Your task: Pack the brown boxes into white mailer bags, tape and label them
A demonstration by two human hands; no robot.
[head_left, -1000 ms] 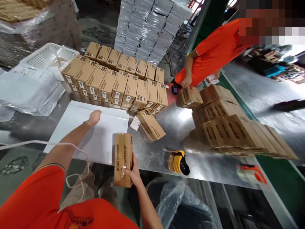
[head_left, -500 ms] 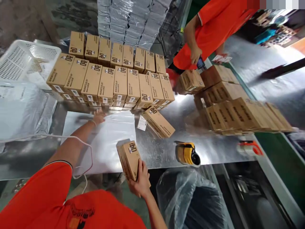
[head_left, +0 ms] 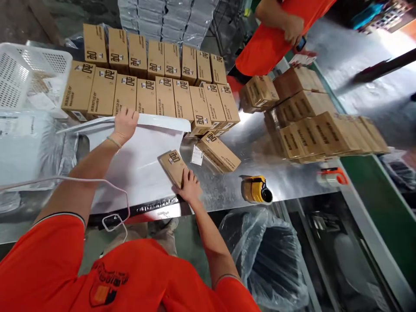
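While the right hand (head_left: 190, 185) clasps a box (head_left: 173, 165), the left hand (head_left: 126, 123), seemingly pinching, has lifted the white sheet's edge (head_left: 162, 121).

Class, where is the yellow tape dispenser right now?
In the head view, the yellow tape dispenser lies right of centre on the metal table, near its front edge, just beyond the clear plastic bag.

Two rows of boxes (head_left: 146, 102) line the back of a metal table (head_left: 221, 186), a basket (head_left: 14, 82) at their left; before them lies a sheet (head_left: 139, 164), a carton (head_left: 175, 167) at its right edge; farther right sit a tape dispenser (head_left: 255, 189) and stacked cartons (head_left: 331, 134).
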